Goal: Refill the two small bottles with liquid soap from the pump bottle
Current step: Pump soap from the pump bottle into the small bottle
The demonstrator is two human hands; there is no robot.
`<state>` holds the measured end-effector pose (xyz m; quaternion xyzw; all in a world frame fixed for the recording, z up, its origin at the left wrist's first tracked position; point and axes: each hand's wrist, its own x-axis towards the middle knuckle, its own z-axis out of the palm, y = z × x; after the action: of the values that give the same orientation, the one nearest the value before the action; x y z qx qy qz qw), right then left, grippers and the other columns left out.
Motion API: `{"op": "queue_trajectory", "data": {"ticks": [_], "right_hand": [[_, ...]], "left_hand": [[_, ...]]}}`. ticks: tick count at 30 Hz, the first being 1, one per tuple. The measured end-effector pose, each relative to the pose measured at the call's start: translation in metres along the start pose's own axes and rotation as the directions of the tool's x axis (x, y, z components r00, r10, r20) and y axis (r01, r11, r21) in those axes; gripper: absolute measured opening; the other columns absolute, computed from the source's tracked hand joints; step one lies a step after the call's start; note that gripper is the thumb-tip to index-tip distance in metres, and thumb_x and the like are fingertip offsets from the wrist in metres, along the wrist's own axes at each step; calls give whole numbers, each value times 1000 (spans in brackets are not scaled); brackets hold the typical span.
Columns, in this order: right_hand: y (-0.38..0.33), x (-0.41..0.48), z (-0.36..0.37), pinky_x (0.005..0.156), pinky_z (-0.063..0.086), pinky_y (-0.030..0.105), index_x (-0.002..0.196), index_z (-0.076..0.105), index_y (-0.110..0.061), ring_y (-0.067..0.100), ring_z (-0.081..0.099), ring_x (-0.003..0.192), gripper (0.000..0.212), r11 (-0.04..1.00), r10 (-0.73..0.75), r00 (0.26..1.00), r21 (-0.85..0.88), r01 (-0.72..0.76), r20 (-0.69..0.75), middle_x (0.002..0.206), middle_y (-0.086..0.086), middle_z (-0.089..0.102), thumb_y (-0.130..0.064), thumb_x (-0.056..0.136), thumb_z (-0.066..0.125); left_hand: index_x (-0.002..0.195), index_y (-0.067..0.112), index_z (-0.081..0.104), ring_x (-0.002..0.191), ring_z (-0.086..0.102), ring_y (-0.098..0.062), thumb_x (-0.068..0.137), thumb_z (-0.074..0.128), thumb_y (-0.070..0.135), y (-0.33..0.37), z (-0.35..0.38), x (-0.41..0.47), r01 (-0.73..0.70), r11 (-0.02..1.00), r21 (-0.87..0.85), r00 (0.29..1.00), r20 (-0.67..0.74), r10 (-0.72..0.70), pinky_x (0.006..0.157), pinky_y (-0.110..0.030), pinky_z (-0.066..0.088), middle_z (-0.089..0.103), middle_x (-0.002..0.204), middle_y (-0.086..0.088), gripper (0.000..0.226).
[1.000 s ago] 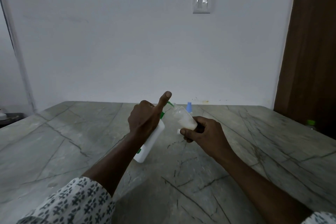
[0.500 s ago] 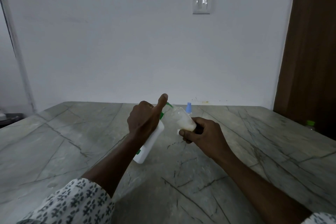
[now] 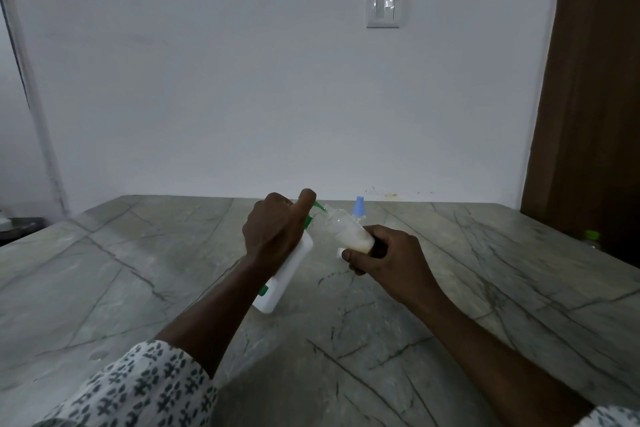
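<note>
My left hand grips the upper part of a white pump bottle that leans toward the right, its base on the stone table. My thumb lies on its green pump head. My right hand holds a small clear bottle, tilted, with its mouth at the green spout. Whitish liquid fills its lower part. Behind it stands a second small bottle with a blue cap, mostly hidden.
The grey veined table runs back to a white wall with a light switch. A brown wooden door is at the right, with a green-capped bottle low beside it. A dark object sits at the far left.
My left thumb has come down from raised onto the pump head. Both hands and both bottles otherwise keep their places.
</note>
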<state>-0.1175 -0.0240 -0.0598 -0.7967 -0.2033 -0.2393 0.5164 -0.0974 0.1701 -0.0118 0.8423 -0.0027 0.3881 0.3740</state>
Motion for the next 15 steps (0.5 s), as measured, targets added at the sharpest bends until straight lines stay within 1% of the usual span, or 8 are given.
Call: {"op": "queue_trajectory", "data": {"ticks": [2,4,6,9,11,13,15], "right_hand": [[0,0,0,62,57,18,111,70,-8,6,72,61,44,1000,-3,1000,12,4,-8,79,2,76,-28,74,85],[0,1,0,60,55,14,113,69,-7,5,72,62,46,1000,-11,1000,14,11,-13,83,4,76,-28,75,84],[0,1,0,60,55,14,113,69,-7,4,72,61,46,1000,-12,1000,14,12,-12,83,4,76,-28,75,84],[0,1,0,60,56,16,111,70,-7,6,72,61,44,1000,-3,1000,15,3,-16,81,3,76,-28,75,84],[0,1,-1,61,56,16,110,70,-7,6,72,61,44,1000,2,1000,13,-2,-16,80,3,76,-28,75,84],[0,1,0,61,56,15,110,70,-8,5,72,60,44,1000,-2,1000,-3,2,-13,79,1,76,-29,74,84],[0,-1,0,60,55,13,109,70,-10,4,71,59,43,1000,-10,1000,-22,10,-5,76,-2,76,-30,74,85]], "left_hand": [[43,16,36,50,48,-21,78,35,75,-1,1,0,2,1000,5,1000,18,-2,55,-31,35,47,45,3,69],[45,15,35,50,48,-21,74,31,88,-1,1,0,8,1000,1,999,31,-8,59,-35,41,47,47,0,78],[47,15,35,50,48,-21,71,29,92,-1,0,0,9,1000,8,999,33,-9,60,-36,44,48,47,-2,81],[47,14,38,52,49,-23,72,29,88,0,1,0,6,1000,16,999,38,-6,61,-36,42,46,48,0,79],[47,13,41,52,51,-22,75,31,82,1,2,1,6,1000,17,999,32,-7,58,-33,41,48,48,0,76],[46,14,44,48,48,-17,79,36,72,1,1,1,-4,1000,22,1000,16,4,53,-29,33,47,45,4,68],[45,14,42,43,42,-13,77,40,62,2,1,0,-8,1000,25,1000,-9,8,51,-26,27,42,41,5,58]]}}
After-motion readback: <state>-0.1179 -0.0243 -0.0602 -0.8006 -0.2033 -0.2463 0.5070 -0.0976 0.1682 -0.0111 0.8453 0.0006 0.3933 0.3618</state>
